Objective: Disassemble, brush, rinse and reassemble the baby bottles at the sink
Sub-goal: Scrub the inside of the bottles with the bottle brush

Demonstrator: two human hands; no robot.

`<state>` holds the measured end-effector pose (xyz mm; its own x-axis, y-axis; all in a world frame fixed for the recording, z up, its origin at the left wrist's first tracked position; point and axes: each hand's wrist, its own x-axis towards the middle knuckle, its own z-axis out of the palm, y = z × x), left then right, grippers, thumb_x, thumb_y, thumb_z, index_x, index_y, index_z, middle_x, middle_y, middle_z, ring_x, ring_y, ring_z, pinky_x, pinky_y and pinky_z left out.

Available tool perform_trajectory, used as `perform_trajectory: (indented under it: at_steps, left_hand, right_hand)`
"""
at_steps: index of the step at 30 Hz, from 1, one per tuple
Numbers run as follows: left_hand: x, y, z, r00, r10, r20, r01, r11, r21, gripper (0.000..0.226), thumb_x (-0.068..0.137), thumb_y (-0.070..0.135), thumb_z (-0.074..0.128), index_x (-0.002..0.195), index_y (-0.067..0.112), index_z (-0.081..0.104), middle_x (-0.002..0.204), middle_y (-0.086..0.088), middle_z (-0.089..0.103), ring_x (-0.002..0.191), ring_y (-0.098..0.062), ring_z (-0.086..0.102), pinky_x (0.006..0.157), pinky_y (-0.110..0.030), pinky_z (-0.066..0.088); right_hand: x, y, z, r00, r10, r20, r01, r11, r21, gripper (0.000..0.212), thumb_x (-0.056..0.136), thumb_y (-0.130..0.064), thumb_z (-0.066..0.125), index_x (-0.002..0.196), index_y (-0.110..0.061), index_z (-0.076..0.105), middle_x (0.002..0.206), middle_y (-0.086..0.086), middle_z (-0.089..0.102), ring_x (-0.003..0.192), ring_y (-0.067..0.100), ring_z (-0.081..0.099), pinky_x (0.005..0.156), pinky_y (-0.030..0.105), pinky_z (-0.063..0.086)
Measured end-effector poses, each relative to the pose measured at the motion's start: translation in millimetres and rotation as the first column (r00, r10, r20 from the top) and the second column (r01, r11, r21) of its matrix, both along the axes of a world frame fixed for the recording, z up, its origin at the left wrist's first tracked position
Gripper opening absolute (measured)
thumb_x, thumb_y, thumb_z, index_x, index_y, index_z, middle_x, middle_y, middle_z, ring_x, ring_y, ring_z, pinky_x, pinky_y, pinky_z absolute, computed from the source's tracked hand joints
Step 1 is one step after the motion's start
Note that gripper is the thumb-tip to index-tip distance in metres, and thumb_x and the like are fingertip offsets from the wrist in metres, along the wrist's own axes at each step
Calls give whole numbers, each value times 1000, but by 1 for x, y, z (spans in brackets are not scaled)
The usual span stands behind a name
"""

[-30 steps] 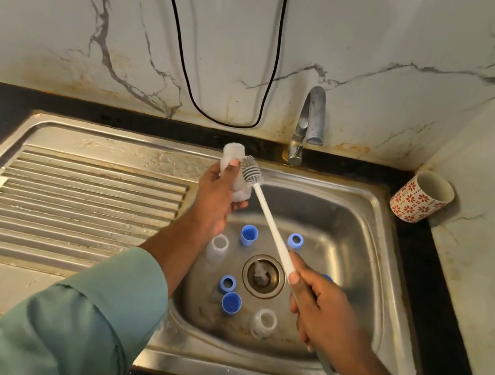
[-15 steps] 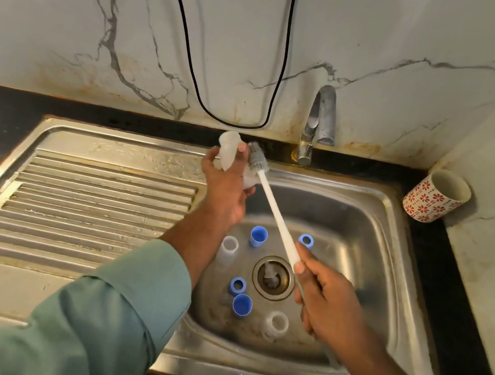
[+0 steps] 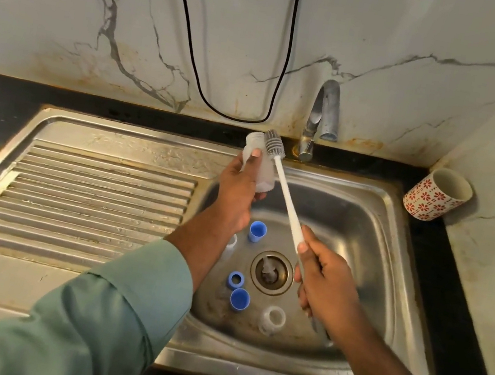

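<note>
A: Where is your left hand (image 3: pixel 236 192) now?

B: Your left hand is up over the back-left corner of the sink (image 3: pixel 378 202), fingers and thumb curled round a clear bottle (image 3: pixel 259 169). The bottle is tilted, open neck to the upper left, base to the lower right.

A: And the right hand (image 3: pixel 326 284)?

B: It grips the low end of the brush (image 3: pixel 285 190), fingers wrapped round the white handle, thumb on top. The handle goes up-left; the grey bristle head is just beside the bottle neck, outside it, touching or nearly, I cannot tell which.

A: Other parts?

B: They lie in the basin, round the drain (image 3: pixel 272 272). One blue cap (image 3: pixel 257 231) is behind the drain, a blue ring (image 3: pixel 236 280) and a 2nd blue cap (image 3: pixel 240 299) are left of it, close together. A clear bottle part (image 3: pixel 272 320) lies in front, opening to you. One more clear piece (image 3: pixel 231 242) is partly hidden by your left wrist.

A: Tap?

B: The tap (image 3: pixel 321 118) stands behind the sink, right of the brush head. I see no water stream.

A: Anything else?

B: A cup (image 3: pixel 436 196) w/ red flowers is tilted at the desk corner on the right. A black cable (image 3: pixel 196 57) hangs on the wall. Your left arm has a green sleeve (image 3: pixel 106 320).
</note>
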<state>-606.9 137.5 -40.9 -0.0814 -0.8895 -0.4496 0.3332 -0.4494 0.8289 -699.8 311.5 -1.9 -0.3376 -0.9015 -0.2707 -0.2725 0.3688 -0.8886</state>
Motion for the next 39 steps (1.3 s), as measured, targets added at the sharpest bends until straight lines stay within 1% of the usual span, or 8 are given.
perform_trajectory:
  at_steps: [9, 12, 15, 21, 24, 28, 32, 39]
  left_hand:
    - [-2, -1, -6, 993, 33, 111, -27, 998, -50, 43, 102, 46, 46, 136, 20, 49, 118, -9, 59, 95, -22, 59, 60, -29, 48]
    - [8, -15, -4, 990, 143, 4, -143, 990, -3, 48, 95, 49, 57, 131, 18, 53, 118, -13, 65, 97, -25, 63, 61, -31, 49]
    - [3, -11, -6, 997, 52, 50, -52, 999, -5, 53, 85, 43, 73, 127, 16, 56, 115, -12, 67, 101, -29, 66, 59, -31, 52]
    - [4, -24, -1, 969, 185, -164, -163, 977, 141, 46, 91, 33, 69, 129, 13, 54, 116, -12, 66, 95, -25, 68, 73, -39, 60]
    - [-3, -16, -1, 992, 49, -115, -31, 988, 149, 45, 94, 36, 65, 130, 12, 52, 117, -13, 65, 97, -24, 67, 63, -35, 59]
    - [5, -26, 0, 980, 124, -154, -94, 977, 191, 46, 93, 38, 65, 128, 13, 53, 114, -13, 65, 99, -26, 66, 69, -37, 60]
    - [3, -20, -5, 999, -48, -14, 50, 991, 128, 54, 88, 48, 68, 128, 14, 55, 118, -12, 65, 95, -22, 63, 62, -30, 52]
    - [19, -23, -3, 990, -135, -40, 137, 988, 75, 56, 87, 47, 70, 129, 12, 56, 117, -13, 64, 86, -20, 61, 55, -27, 48]
  right_hand:
    - [-3, 1, -7, 1000, -10, 6, 10, 1000, 27, 35, 102, -28, 45, 122, -56, 46, 65, 2, 50, 49, 17, 43, 42, 27, 40]
    - [3, 14, -8, 998, 52, -42, -52, 999, -2, 37, 101, -26, 46, 119, -58, 47, 63, -6, 48, 47, 2, 40, 45, 18, 38]
    - [8, 12, -9, 1000, 29, 0, -29, 999, 15, 36, 101, -29, 45, 109, -65, 44, 65, -2, 48, 49, 10, 41, 43, 23, 40]
    - [5, 11, -12, 997, 55, -46, -55, 998, 5, 36, 101, -30, 46, 114, -64, 43, 63, -8, 46, 47, 2, 38, 46, 22, 38]
    - [3, 1, -9, 998, 38, -40, -38, 999, 3, 39, 101, -30, 45, 104, -69, 44, 65, -2, 47, 50, 11, 40, 44, 25, 38]
    - [-5, 7, -7, 996, 68, -66, -67, 998, 12, 37, 101, -30, 44, 117, -64, 43, 62, -6, 46, 49, 6, 38, 47, 23, 37]
    - [-5, 0, -3, 1000, 8, 7, -9, 998, 60, 35, 102, -30, 44, 126, -55, 44, 66, 2, 50, 50, 16, 44, 44, 29, 41]
    - [-14, 6, 5, 997, 9, 71, -15, 996, 86, 36, 101, -29, 45, 131, -50, 49, 64, 3, 53, 44, 15, 44, 43, 30, 41]
